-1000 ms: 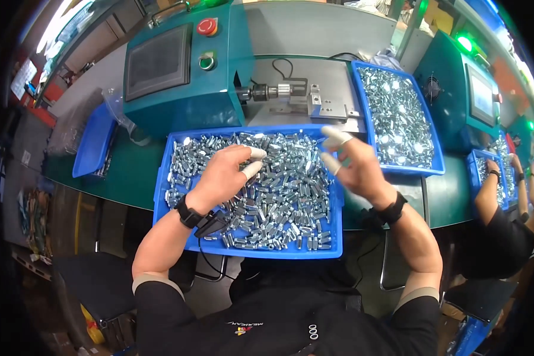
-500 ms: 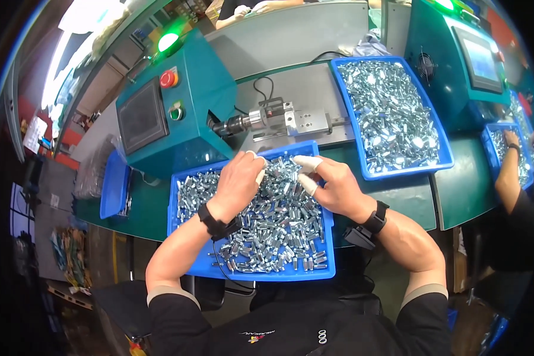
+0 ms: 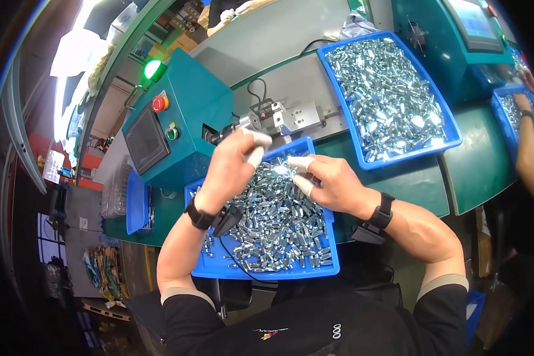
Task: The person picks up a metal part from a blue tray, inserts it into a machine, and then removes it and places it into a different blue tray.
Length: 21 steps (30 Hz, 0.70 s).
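Both hands (image 3: 279, 172) crowd tray's (image 3: 219, 270) far edge, seemingly.

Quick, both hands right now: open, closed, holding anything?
Left hand: raised over the blue tray, fingers pinched; held part cannot be told.
Right hand: over the tray, fingers curled; contents cannot be told.

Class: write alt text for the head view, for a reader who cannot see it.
A person's left hand and right hand, fingertips capped white, work over a blue tray heaped with small silver metal parts, before a teal machine. A second full blue tray sits to the right.
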Available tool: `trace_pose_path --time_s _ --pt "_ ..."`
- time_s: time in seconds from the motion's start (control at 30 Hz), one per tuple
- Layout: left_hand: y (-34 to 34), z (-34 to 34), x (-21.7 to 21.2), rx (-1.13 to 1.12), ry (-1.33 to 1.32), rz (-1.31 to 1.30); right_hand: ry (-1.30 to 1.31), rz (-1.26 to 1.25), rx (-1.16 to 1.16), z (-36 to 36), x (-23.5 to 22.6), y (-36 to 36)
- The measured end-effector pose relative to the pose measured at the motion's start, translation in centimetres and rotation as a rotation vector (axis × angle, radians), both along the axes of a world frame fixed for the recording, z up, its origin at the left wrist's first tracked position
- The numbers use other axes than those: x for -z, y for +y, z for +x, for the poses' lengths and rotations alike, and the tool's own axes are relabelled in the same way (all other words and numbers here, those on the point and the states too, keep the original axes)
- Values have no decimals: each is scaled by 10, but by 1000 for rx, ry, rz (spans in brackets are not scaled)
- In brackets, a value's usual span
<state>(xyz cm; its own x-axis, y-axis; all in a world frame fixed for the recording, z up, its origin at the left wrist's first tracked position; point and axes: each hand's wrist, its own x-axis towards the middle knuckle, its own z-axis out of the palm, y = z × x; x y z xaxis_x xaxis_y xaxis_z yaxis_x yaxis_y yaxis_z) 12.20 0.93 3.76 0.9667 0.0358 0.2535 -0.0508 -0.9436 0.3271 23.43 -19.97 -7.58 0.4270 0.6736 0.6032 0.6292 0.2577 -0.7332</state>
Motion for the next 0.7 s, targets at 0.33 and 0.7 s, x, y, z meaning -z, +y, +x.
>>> trace_pose_path --time_s 0.33,0.7 --pt "26 85 14 -175 -45 -377 19 -10 59 13 10 2" --pt "33 82 24 -136 -82 -124 -3 -45 65 14 8 1"
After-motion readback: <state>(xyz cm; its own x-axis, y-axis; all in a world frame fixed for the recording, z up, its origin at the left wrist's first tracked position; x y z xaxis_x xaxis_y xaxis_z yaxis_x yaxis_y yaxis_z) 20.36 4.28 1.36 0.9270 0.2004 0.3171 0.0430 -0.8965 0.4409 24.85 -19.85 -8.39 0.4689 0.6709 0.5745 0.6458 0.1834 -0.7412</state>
